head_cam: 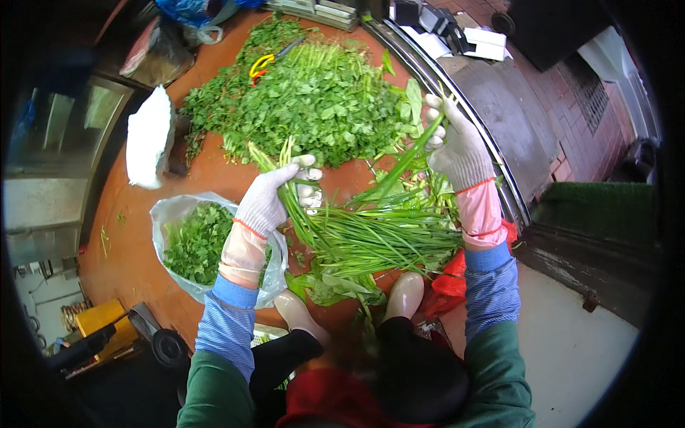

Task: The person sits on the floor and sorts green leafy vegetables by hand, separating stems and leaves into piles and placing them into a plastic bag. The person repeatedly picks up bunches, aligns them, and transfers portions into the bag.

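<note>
My left hand [278, 192], in a white knit glove, grips a small bunch of long green stalks [301, 216], pale ends upward. My right hand [455, 142], gloved the same way, pinches a few long green blades [398, 171] by their pale ends, and these hang down to the left. Beneath both hands lies a heap of chive-like greens [380, 241], resting partly over broad leaves [342, 286]. Left of my left hand sits a clear plastic bag [160, 219] holding leafy herbs [195, 243]. Some of the right fingertips overlap the stalks.
A large pile of leafy herbs [321, 101] covers the far floor, with a yellow-handled cutting tool [262, 64] on it. A white object [150, 139] stands at left. The metal door track [481, 128] curves along the right. Red plastic [449, 286] lies beside my right boot [405, 294].
</note>
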Available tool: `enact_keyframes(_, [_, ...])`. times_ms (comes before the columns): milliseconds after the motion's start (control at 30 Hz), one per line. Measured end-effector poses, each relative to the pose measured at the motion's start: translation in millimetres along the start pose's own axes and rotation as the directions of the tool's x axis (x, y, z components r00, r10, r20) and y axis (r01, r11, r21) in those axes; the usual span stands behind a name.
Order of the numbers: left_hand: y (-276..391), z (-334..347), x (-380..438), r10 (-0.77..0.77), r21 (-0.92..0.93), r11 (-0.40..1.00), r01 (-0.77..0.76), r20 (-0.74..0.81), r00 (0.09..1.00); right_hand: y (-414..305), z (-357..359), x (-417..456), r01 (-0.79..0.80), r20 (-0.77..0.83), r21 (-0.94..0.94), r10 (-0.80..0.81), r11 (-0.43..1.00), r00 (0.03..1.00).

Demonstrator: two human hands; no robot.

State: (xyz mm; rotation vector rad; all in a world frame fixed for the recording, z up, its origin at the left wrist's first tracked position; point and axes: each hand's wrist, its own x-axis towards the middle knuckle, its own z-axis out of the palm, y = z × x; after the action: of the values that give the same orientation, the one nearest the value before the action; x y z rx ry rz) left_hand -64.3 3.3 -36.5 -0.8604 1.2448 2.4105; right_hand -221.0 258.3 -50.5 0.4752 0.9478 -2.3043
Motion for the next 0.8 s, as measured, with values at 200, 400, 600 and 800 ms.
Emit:
enact_keyframes(200, [-2.6,3.3,9.4,0.128,0.322,0.938,-0.128,0.021,0.992,-4.0,3.6,-5.6,-0.093,0.368,0.168,0.025,0.981,0.929])
enact_keyframes(400, [-44.1,25.0,24.8,-0.125,0.464,0.885,0.015,0.208,0.970,6.0,0.5,-6.6,-0.238,0.454,0.262,0.098,0.935,0.885])
enact_keyframes(600, [-58.9,15.1,14.0,-0.137,0.251,0.965,0.073,0.251,0.958,12.0,-23.0,-1.5,-0.198,0.337,0.281,0.097,0.939,0.937])
enact_keyframes(800, [-51.8,27.0,6.9,-0.171,0.291,0.951,0.102,0.224,0.959,20.8,-34.8,1.7,-0.194,0.392,0.305,0.063,0.932,0.918])
